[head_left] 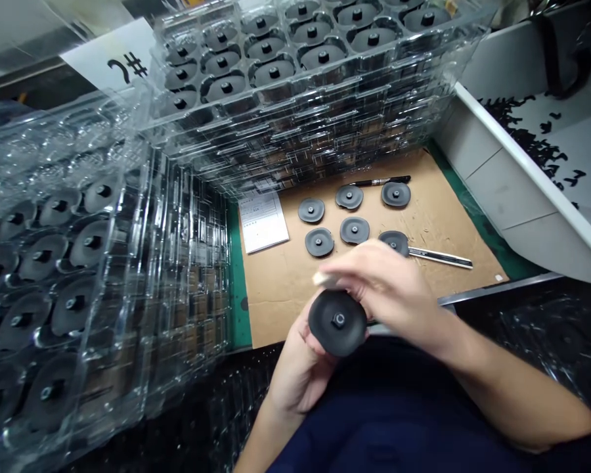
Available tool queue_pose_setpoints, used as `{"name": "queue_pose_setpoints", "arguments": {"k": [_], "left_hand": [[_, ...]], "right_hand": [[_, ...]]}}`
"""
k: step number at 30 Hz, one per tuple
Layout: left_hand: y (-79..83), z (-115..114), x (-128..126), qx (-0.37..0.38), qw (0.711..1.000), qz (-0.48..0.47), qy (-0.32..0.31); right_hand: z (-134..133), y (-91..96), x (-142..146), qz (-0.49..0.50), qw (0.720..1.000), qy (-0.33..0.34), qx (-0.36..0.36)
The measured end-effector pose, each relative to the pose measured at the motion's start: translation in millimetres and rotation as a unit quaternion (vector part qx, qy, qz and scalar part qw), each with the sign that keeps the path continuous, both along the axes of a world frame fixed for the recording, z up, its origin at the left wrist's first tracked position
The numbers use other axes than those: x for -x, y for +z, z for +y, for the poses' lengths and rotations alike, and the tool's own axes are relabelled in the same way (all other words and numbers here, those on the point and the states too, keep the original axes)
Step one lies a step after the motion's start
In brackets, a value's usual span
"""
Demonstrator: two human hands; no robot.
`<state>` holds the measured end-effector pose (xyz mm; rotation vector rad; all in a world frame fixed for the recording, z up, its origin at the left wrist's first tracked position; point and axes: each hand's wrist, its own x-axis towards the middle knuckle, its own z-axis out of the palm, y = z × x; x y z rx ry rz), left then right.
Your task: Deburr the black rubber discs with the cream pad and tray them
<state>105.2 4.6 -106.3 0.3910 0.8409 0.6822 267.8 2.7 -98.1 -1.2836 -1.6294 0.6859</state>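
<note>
My left hand (pixel 295 371) holds a round black disc (pixel 337 322) with a small hub in its middle, gripping it from behind and below. My right hand (pixel 389 289) reaches over the disc's upper edge, fingers curled and blurred, pinching something pale that I cannot make out. On the brown cardboard sheet (pixel 285 282) beyond my hands lie several more black discs (pixel 354 230) in two rows. A black pen (pixel 381 180) lies behind them, and a slim metal tool (pixel 440 257) rests to their right.
Stacks of clear plastic trays (pixel 295 85) filled with black discs stand at the back, with another stack (pixel 79 263) at the left. A printed paper slip (pixel 263 220) lies on the green mat. A white bin (pixel 532 177) with small black parts sits at right.
</note>
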Motion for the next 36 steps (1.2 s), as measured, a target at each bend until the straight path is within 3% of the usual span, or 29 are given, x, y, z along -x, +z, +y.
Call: {"name": "queue_pose_setpoints", "arguments": {"k": [3, 5, 9, 14, 18, 22, 23, 26, 28, 31, 34, 36], "left_hand": [[-1.9, 0.2, 6.2, 0.011, 0.999, -0.035, -0.02], [-6.1, 1.3, 10.5, 0.005, 0.998, -0.054, -0.017], [-14.5, 4.9, 13.8, 0.001, 0.999, -0.054, -0.001], [-16.0, 7.8, 12.1, -0.004, 0.998, -0.053, 0.022], [-14.7, 7.4, 13.1, -0.007, 0.999, -0.042, 0.032], [-16.2, 4.3, 11.8, -0.019, 0.999, -0.03, 0.038], [-17.0, 3.4, 10.9, -0.02, 0.999, -0.028, 0.041], [-18.8, 1.5, 9.2, -0.007, 0.999, -0.005, 0.054], [-19.2, 1.4, 10.1, -0.007, 0.998, 0.018, 0.065], [-18.9, 2.0, 12.2, -0.03, 0.996, 0.019, 0.083], [-18.6, 2.4, 11.9, -0.035, 0.997, 0.001, 0.072], [-17.9, 2.8, 11.4, -0.039, 0.997, 0.007, 0.069]], "right_hand": [[1.3, -38.3, -13.4, 0.039, 0.983, -0.088, 0.159], [-5.9, -64.7, -17.3, 0.011, 0.973, -0.089, 0.212], [-30.7, -98.9, -10.7, -0.043, 0.97, -0.062, 0.233], [-44.4, -108.1, 1.8, -0.08, 0.969, -0.055, 0.227], [-33.8, -90.9, -2.6, -0.089, 0.97, -0.069, 0.215], [-21.8, -37.6, -4.8, -0.044, 0.978, -0.142, 0.147], [-19.7, -23.3, -2.4, -0.028, 0.984, -0.14, 0.106], [-15.1, 5.3, 7.1, -0.019, 0.999, -0.034, -0.005], [-13.1, 10.8, 10.9, -0.033, 0.999, 0.02, 0.016], [-12.2, 11.5, 13.4, -0.044, 0.996, -0.01, 0.08], [-11.5, 11.9, 17.8, -0.008, 0.999, -0.039, 0.025], [-11.5, 8.7, 18.5, 0.018, 0.999, -0.033, 0.039]]}}
